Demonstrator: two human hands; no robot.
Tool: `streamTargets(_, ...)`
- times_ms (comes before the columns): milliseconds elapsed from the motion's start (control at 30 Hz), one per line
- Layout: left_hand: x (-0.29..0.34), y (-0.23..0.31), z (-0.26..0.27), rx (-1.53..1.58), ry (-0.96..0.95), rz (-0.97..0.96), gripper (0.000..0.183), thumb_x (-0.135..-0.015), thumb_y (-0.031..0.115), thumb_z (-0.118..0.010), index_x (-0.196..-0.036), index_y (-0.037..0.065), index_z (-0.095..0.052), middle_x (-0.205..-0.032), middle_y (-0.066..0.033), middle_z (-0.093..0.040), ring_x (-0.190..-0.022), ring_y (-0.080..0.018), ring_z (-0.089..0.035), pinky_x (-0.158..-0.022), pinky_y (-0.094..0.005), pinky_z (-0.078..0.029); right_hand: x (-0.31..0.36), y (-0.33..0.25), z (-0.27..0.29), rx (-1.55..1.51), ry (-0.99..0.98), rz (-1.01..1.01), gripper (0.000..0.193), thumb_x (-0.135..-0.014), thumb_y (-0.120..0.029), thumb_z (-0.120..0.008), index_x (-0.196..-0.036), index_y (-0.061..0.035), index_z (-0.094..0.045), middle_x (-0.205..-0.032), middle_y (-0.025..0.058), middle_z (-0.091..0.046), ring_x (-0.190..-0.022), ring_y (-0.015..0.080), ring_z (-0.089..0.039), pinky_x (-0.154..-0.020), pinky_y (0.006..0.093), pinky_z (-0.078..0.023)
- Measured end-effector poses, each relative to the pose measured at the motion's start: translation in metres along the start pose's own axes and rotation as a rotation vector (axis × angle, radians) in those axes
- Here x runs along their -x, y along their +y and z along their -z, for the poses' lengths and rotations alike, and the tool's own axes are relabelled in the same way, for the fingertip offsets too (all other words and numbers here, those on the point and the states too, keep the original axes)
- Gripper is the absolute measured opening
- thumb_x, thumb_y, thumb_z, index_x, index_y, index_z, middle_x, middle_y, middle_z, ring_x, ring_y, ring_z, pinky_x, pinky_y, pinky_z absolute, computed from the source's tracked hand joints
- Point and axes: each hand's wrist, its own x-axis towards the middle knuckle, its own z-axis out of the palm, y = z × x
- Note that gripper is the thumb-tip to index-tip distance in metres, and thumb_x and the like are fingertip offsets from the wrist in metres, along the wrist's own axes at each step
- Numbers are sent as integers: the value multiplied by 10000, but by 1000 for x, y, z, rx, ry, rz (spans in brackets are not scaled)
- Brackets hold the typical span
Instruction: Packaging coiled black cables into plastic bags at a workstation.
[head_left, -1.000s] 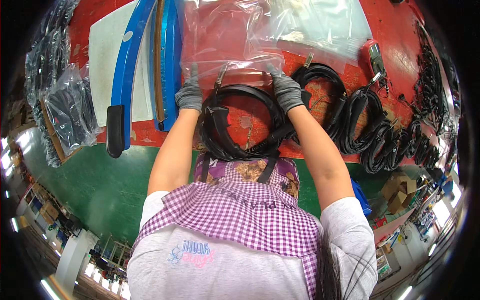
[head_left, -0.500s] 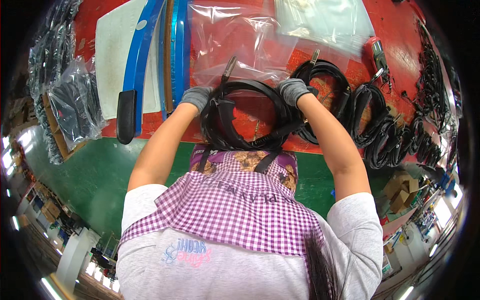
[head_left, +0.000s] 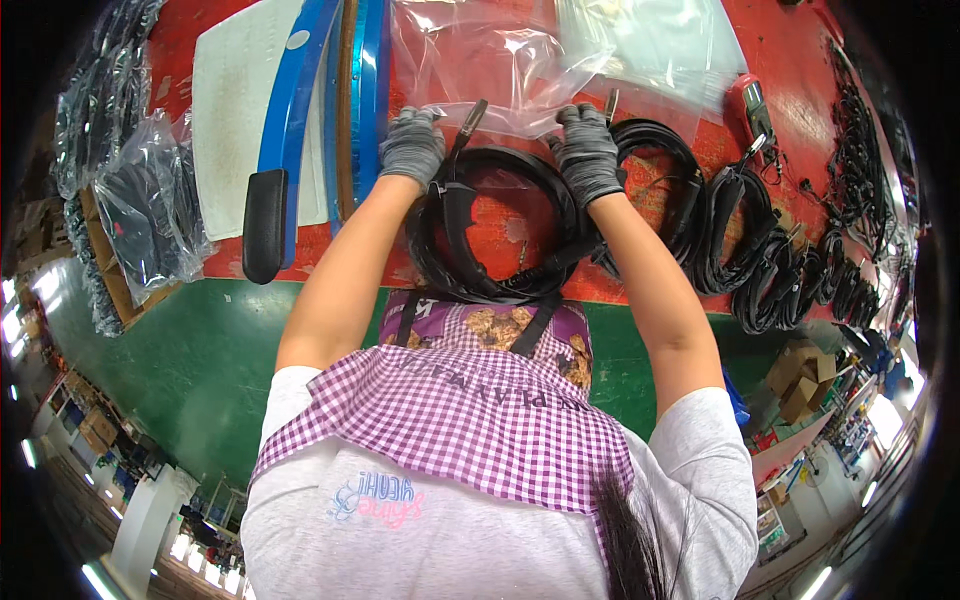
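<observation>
My gloved left hand [head_left: 412,146] and my gloved right hand [head_left: 587,153] are both closed on the near edge of a clear plastic bag [head_left: 500,60], which spreads away from me over the table. Between my forearms, at the table's near edge, lies a coil of thick black cable [head_left: 568,200]. A metal connector [head_left: 473,122] sticks up from the coil's far left side, close to my left hand. Part of the coil's right side is hidden by my right wrist. My fingertips are partly lost in the see-through film.
More black cable coils [head_left: 730,225] lie in a row to the right. A stack of clear bags [head_left: 660,45] is at the far right, beside a red and grey handheld device [head_left: 750,105]. Left stands a blue-armed paper cutter [head_left: 290,120]; beyond it are bagged black goods [head_left: 150,210].
Both hands have moved farther away, from beside the coil to its far side. The bag's near edge has lifted and bunched between them. The coil stays nearly in place.
</observation>
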Motion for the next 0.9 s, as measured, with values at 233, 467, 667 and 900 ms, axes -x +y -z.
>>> streamTargets(233,-14,2,-20,303,251,121,235,-747,215,-555,-928,67,-575,-908,-164,-549,-867,-313,-536,-764,-386,-427,-40,-22,3,-7,35,43,201,-712,-197,-568,-869,-79,-529,-778,175,-564,-772,325,-560,-673,423,-445)
streamTargets(467,53,5,-7,223,416,-108,145,-796,200,-503,-827,75,-570,-768,-141,-559,-722,-303,-559,-596,-398,-446,31,6,24,-123,296,41,248,-750,-216,-562,-926,-59,-488,-863,162,-536,-716,326,-554,-609,410,-448)
streamTargets(667,80,-35,-35,118,254,7,176,-824,198,-445,-967,105,-489,-805,-159,-578,-720,-311,-578,-582,-411,-461,122,47,6,-103,44,-452,199,-814,-292,-476,-865,-103,-508,-729,175,-594,-678,358,-568,-595,439,-432)
streamTargets(900,81,-38,-49,249,-115,443,450,-851,383,-331,-974,7,-546,-959,-240,-549,-942,-381,-496,-780,-411,-394,141,44,-63,-1110,395,-701,174,-819,-158,-489,-873,-17,-576,-791,86,-602,-698,169,-561,-640,275,-436)
